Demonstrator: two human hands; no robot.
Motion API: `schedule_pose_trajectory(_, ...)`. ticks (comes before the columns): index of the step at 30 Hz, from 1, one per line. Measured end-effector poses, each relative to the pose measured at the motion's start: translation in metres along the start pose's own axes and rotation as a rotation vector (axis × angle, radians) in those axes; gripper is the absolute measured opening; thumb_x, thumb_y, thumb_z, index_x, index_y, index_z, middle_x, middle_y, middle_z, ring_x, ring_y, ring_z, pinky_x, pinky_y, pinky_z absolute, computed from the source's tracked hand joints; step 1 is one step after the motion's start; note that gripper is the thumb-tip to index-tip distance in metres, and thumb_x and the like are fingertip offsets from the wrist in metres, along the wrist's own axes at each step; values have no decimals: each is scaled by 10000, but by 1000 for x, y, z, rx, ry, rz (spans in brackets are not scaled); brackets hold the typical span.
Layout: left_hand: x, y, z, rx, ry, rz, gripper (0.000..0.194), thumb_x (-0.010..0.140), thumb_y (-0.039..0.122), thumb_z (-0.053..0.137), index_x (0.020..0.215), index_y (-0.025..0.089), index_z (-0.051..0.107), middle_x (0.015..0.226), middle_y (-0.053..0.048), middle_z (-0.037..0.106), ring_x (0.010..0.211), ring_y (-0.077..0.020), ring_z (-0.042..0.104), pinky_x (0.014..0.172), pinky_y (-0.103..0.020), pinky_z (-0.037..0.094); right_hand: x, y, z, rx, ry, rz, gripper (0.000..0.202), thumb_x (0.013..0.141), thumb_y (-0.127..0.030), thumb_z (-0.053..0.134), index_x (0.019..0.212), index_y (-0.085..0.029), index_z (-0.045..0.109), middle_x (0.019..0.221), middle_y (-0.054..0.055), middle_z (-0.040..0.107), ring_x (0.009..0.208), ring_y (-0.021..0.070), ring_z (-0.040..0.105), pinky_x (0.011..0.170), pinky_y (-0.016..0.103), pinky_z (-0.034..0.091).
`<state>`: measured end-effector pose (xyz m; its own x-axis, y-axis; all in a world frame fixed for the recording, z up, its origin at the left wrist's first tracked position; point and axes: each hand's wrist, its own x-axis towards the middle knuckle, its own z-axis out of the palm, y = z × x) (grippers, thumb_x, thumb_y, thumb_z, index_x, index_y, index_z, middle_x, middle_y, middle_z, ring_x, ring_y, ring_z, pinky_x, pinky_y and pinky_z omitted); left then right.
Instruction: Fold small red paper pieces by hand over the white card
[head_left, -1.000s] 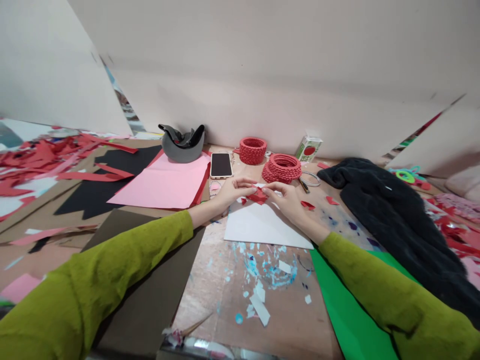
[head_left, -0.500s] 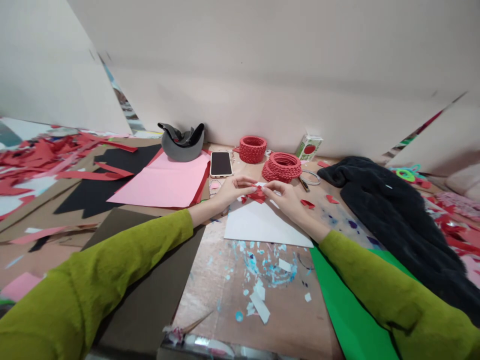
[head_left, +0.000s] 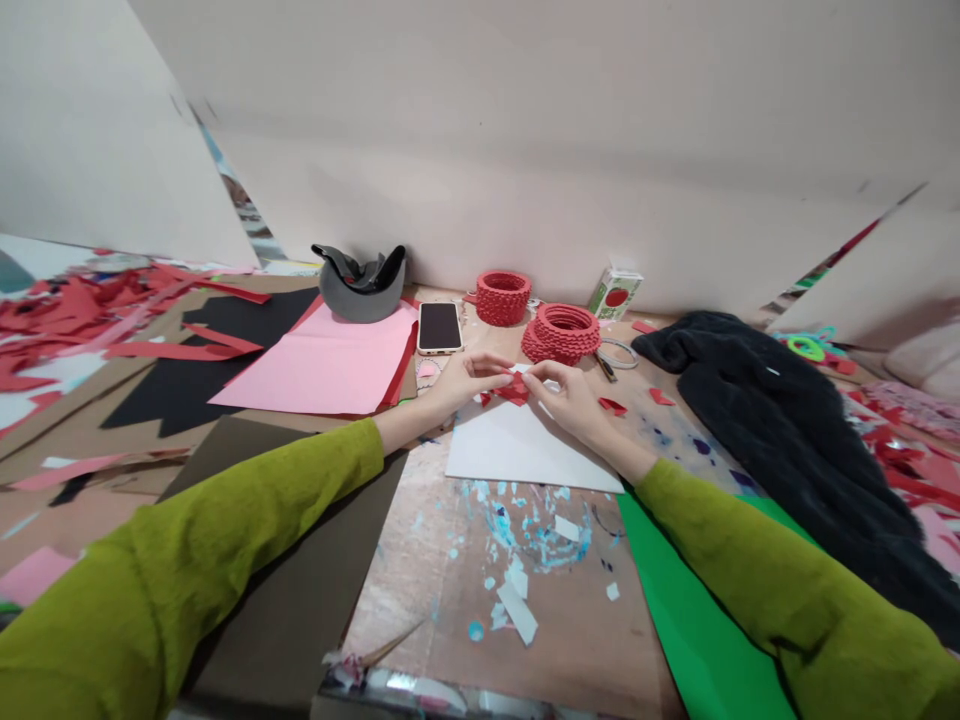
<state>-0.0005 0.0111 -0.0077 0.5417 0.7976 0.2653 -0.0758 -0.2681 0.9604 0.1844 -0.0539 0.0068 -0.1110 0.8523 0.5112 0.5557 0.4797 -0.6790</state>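
Paint-spotted counter (head_left: pixel 570 640) bearing white paper (head_left: pixel 525 450); both hands, left (head_left: pixel 469 385) and right (head_left: pixel 566 395), pinch small red paper pieces (head_left: pixel 514 388) between fingertips.

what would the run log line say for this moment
left hand: pinching red paper | right hand: pinching same paper | below: white sheet | beyond: smartphone

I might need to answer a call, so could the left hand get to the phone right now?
Probably yes: the phone lies just beyond the left hand, uncovered, though that hand is busy with red paper.
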Motion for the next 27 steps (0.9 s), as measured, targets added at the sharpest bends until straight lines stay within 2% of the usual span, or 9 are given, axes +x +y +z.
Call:
schedule_pose_trajectory(7,-5,5,3,-25,38,-53,341,701,334,748,954,111,698,929,-109,712,815,-183,653,668,-262,493,-2,-1,0,-8,96,32,141,815,-276,602,765,-161,667,774,44,701,727,177,628,694,287,469)
schedule_pose_trajectory(12,-7,9,4,-33,21,-98,338,718,339,730,963,107,702,919,-114,709,780,-177,651,622,-251,478,-4,-7,-1,-39,106,-96,70,799,-216,610,820,-186,670,813,42,697,772,189,634,732,317,482)
schedule_pose_trajectory(17,-8,11,4,-104,38,-118,350,700,330,749,968,110,701,951,-120,711,821,-184,660,699,-271,497,-5,-15,1,-113,104,-223,94,809,-144,590,819,-202,663,862,52,691,824,196,632,767,337,484)
schedule_pose_trajectory(22,-8,10,2,-158,46,-109,359,688,323,767,974,114,713,989,-128,714,832,-179,664,745,-284,504,-5,-12,2,-77,67,-248,90,834,-174,593,879,-201,665,964,73,665,903,204,626,820,353,490)
schedule_pose_trajectory(27,-8,7,2,-193,-11,-125,405,683,332,772,1018,111,715,984,-147,722,833,-204,680,767,-317,508,-6,-6,2,-52,116,-248,127,823,-124,569,866,-206,655,906,59,679,892,206,632,819,361,490)
